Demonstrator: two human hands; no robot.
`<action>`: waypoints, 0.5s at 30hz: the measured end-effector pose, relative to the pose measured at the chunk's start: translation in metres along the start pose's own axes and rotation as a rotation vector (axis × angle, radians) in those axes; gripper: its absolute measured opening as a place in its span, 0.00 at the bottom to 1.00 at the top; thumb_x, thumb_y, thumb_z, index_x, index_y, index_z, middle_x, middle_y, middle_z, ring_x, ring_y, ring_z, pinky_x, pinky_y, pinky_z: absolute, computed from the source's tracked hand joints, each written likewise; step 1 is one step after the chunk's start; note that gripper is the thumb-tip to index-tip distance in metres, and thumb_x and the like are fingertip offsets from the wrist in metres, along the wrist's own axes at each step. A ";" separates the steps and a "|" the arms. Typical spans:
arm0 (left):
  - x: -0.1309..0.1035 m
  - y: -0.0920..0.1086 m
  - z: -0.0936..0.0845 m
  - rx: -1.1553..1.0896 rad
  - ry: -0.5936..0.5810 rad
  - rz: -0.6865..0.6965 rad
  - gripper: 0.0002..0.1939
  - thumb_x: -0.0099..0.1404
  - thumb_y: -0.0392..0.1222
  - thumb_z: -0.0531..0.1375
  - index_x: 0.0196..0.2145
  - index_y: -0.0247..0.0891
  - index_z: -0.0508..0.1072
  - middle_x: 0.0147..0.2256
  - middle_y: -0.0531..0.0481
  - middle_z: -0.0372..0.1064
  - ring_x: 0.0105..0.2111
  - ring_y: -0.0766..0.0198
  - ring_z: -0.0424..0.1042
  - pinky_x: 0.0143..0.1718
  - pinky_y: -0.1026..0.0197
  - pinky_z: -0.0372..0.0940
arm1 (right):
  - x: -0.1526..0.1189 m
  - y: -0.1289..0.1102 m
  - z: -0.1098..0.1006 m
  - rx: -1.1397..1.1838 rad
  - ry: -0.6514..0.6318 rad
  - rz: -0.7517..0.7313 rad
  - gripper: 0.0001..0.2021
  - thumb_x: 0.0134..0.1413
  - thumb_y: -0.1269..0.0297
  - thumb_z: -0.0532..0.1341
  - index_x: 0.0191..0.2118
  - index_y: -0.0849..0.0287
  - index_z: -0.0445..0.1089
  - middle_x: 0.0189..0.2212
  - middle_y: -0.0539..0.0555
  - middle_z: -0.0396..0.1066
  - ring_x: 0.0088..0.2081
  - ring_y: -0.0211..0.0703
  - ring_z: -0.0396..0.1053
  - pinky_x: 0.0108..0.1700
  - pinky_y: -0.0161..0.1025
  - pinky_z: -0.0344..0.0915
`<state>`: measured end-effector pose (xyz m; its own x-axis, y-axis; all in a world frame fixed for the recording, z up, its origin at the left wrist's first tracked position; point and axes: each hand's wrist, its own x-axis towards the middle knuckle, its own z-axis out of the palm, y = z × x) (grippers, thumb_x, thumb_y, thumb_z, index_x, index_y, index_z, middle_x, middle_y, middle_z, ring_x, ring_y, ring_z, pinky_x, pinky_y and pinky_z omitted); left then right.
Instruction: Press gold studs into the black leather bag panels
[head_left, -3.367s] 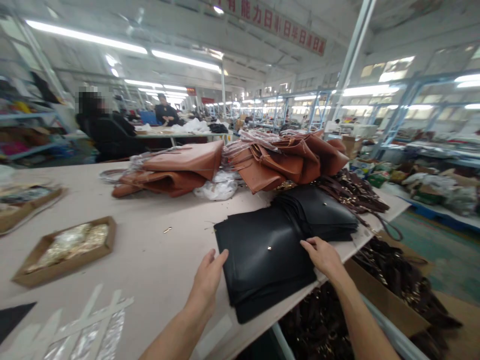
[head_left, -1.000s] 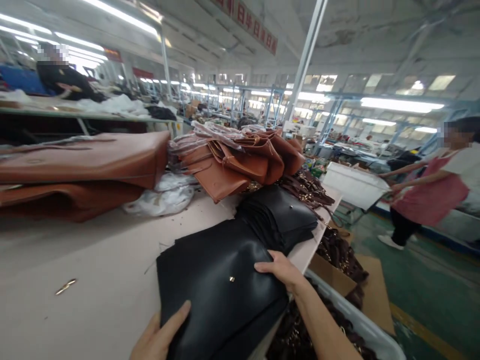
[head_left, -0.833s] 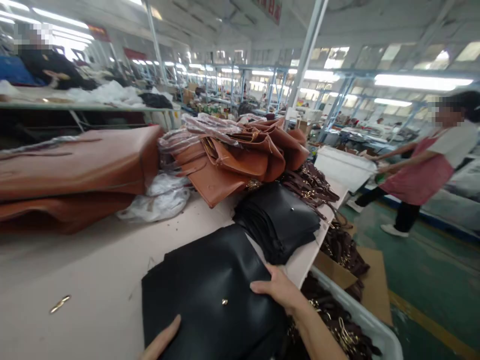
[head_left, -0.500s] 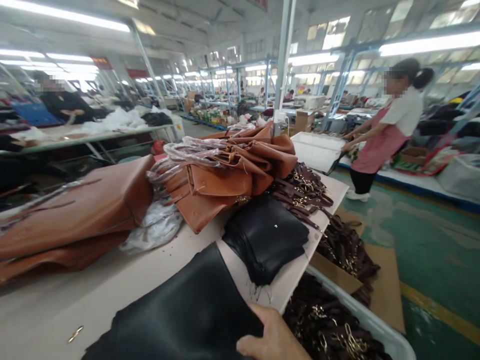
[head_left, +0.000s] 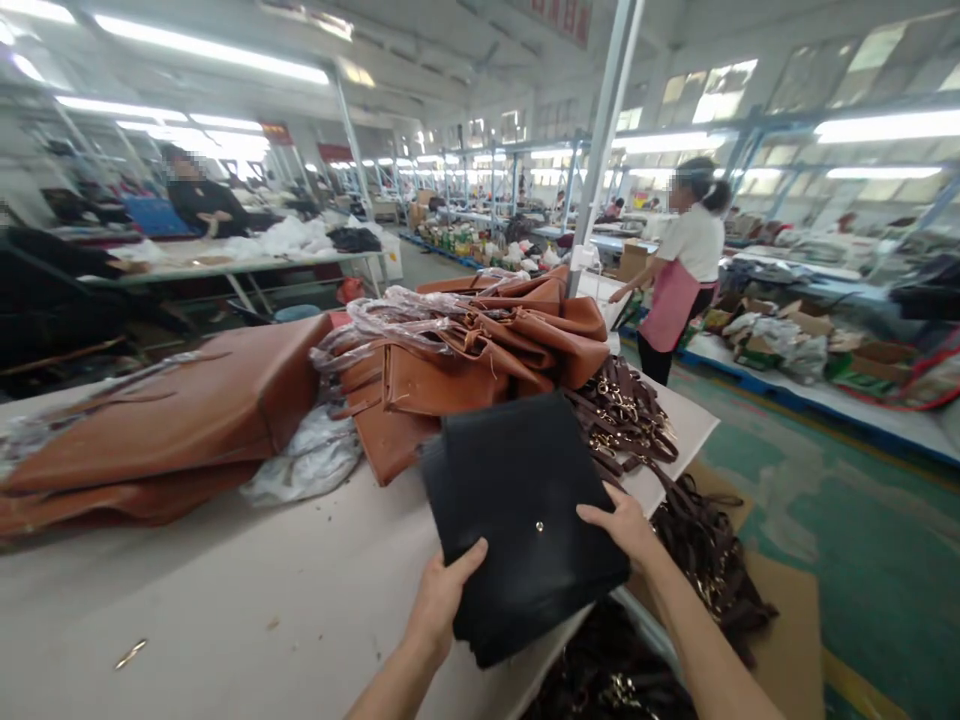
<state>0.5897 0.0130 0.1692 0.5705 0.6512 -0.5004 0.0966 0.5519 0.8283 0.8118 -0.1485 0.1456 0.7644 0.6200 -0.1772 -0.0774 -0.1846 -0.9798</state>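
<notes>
A stack of black leather panels with a small metal snap on its top face lies between my two hands, at the right part of the table. My left hand grips the stack's lower left edge, thumb on top and fingers hidden beneath. On the right edge my right hand holds it the same way, thumb over the top face. The stack's edges are slightly uneven. Whether its underside touches the table cannot be made out.
Brown leather bags with plastic-wrapped handles are heaped behind the stack; another brown bag lies left. Dark brown straps with gold clasps hang over the table edge. A gold clasp lies front left. A person stands beyond the table.
Two separate black stacks showed before; now one shows, held by both hands. My left hand has come into view, and my right hand has moved up and right. The person at right appears further left.
</notes>
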 end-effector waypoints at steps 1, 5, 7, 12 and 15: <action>0.012 -0.005 0.004 0.019 0.032 0.012 0.19 0.56 0.43 0.68 0.44 0.31 0.75 0.43 0.38 0.77 0.44 0.47 0.76 0.49 0.48 0.70 | 0.008 0.006 -0.001 -0.031 0.016 0.055 0.25 0.37 0.57 0.72 0.45 0.60 0.75 0.38 0.55 0.79 0.42 0.55 0.75 0.44 0.46 0.71; 0.034 -0.013 0.010 0.099 0.122 0.044 0.20 0.56 0.47 0.68 0.44 0.34 0.75 0.46 0.39 0.76 0.50 0.47 0.73 0.57 0.47 0.63 | 0.027 0.008 -0.010 -0.101 0.000 0.160 0.21 0.40 0.56 0.69 0.42 0.62 0.75 0.33 0.55 0.79 0.36 0.52 0.76 0.38 0.43 0.72; 0.038 -0.009 0.012 0.147 0.133 0.054 0.23 0.53 0.49 0.69 0.44 0.35 0.76 0.45 0.41 0.76 0.50 0.45 0.72 0.58 0.46 0.61 | 0.038 0.000 -0.016 -0.149 -0.008 0.171 0.20 0.39 0.57 0.69 0.41 0.61 0.75 0.33 0.54 0.79 0.34 0.51 0.76 0.36 0.42 0.71; 0.054 -0.009 0.011 0.240 0.156 0.079 0.25 0.51 0.51 0.70 0.44 0.38 0.75 0.45 0.43 0.76 0.51 0.45 0.70 0.59 0.47 0.58 | 0.071 0.000 -0.024 -0.228 -0.045 0.202 0.21 0.36 0.56 0.71 0.39 0.61 0.76 0.32 0.54 0.78 0.37 0.54 0.75 0.41 0.47 0.71; 0.070 -0.022 -0.001 0.256 0.206 0.125 0.31 0.49 0.54 0.71 0.48 0.37 0.71 0.47 0.42 0.73 0.50 0.47 0.70 0.58 0.47 0.59 | 0.084 0.012 -0.027 -0.245 -0.053 0.200 0.24 0.38 0.52 0.71 0.43 0.59 0.76 0.42 0.56 0.77 0.47 0.56 0.72 0.52 0.49 0.67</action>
<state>0.6270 0.0467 0.1161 0.4169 0.8113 -0.4100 0.2531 0.3296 0.9096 0.8921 -0.1190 0.1211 0.7145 0.5909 -0.3746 -0.0608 -0.4810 -0.8746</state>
